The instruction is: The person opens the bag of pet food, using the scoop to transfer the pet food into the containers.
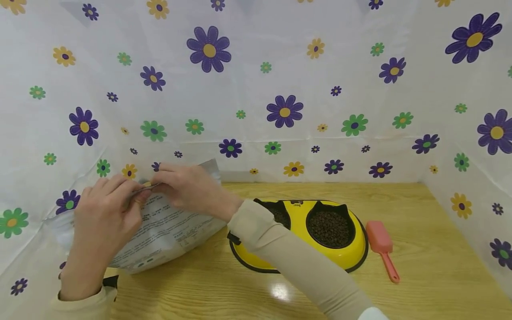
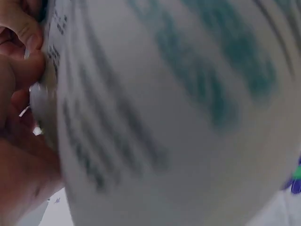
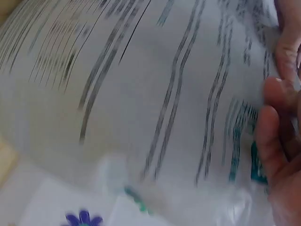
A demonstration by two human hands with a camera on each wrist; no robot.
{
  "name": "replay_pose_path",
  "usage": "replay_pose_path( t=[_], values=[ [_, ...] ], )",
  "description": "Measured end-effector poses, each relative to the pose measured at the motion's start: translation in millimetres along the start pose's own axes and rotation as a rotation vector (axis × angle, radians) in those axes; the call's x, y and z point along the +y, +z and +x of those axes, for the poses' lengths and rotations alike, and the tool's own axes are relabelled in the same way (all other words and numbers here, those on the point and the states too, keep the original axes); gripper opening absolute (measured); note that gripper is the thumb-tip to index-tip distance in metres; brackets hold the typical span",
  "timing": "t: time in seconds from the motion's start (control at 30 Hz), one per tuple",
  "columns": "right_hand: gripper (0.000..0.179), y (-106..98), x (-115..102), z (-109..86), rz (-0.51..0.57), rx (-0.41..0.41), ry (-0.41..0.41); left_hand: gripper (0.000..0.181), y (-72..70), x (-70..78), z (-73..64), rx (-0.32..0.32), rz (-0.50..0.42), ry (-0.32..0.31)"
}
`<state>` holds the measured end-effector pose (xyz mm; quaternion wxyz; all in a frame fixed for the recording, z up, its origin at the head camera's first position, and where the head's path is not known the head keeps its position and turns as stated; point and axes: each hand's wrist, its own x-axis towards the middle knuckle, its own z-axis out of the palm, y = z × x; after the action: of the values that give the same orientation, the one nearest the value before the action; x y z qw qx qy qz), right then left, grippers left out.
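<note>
A silvery-white printed bag (image 1: 178, 226) leans at the back left of the table, its upper edge between both hands. My left hand (image 1: 107, 213) pinches that edge with thumb and fingers. Close beside it, my right hand (image 1: 188, 186) pinches the same edge from the other side. The bag's lined text panel fills most of the right wrist view, where the fingertips of the right hand (image 3: 282, 160) press at its margin. In the left wrist view the bag (image 2: 188, 132) bulges in front of the left hand (image 2: 26, 165). The bag's contents are hidden.
Right of the bag is a yellow double pet bowl (image 1: 296, 222) with black cat-eared dishes. Brown kibble (image 1: 330, 227) lies in both; my right forearm partly covers the left one. A pink scoop (image 1: 380, 238) lies beside it. Flower-printed sheeting (image 1: 248, 80) walls the table's back and sides.
</note>
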<state>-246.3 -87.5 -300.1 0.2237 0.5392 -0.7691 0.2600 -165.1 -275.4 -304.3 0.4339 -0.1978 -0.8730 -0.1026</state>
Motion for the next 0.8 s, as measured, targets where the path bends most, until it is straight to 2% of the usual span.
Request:
replay_pose_path(
  t=[0.17,0.27,0.37,0.5,0.57,0.7,0.8],
  values=[
    [0.016,-15,11,-9.4,0.048,-0.024,0.070,0.022,-20.1,-14.5,-10.3,-0.068,0.011,-0.057],
    [0.012,-22,16,-14.1,0.064,-0.041,0.083,0.018,-30.2,-23.5,-17.5,-0.065,-0.027,-0.061],
    [0.010,-24,20,-16.5,0.050,-0.039,0.072,0.013,-28.9,-28.4,-17.7,-0.052,-0.080,-0.043],
    [0.008,-24,22,-17.5,0.067,-0.033,0.068,0.057,-23.7,-33.6,-15.8,-0.037,-0.097,-0.007],
    [0.009,-25,23,-18.1,0.092,-0.031,0.074,0.072,-22.4,-35.6,-16.3,-0.031,-0.088,-0.002],
    [0.014,-28,26,-23.2,0.142,-0.001,0.078,0.070,-22.8,-36.5,-18.4,-0.031,-0.073,-0.008],
    [0.022,-34,29,-34.3,0.141,0.045,0.066,0.074,-23.1,-30.2,-19.3,-0.035,-0.059,-0.029]
  ],
)
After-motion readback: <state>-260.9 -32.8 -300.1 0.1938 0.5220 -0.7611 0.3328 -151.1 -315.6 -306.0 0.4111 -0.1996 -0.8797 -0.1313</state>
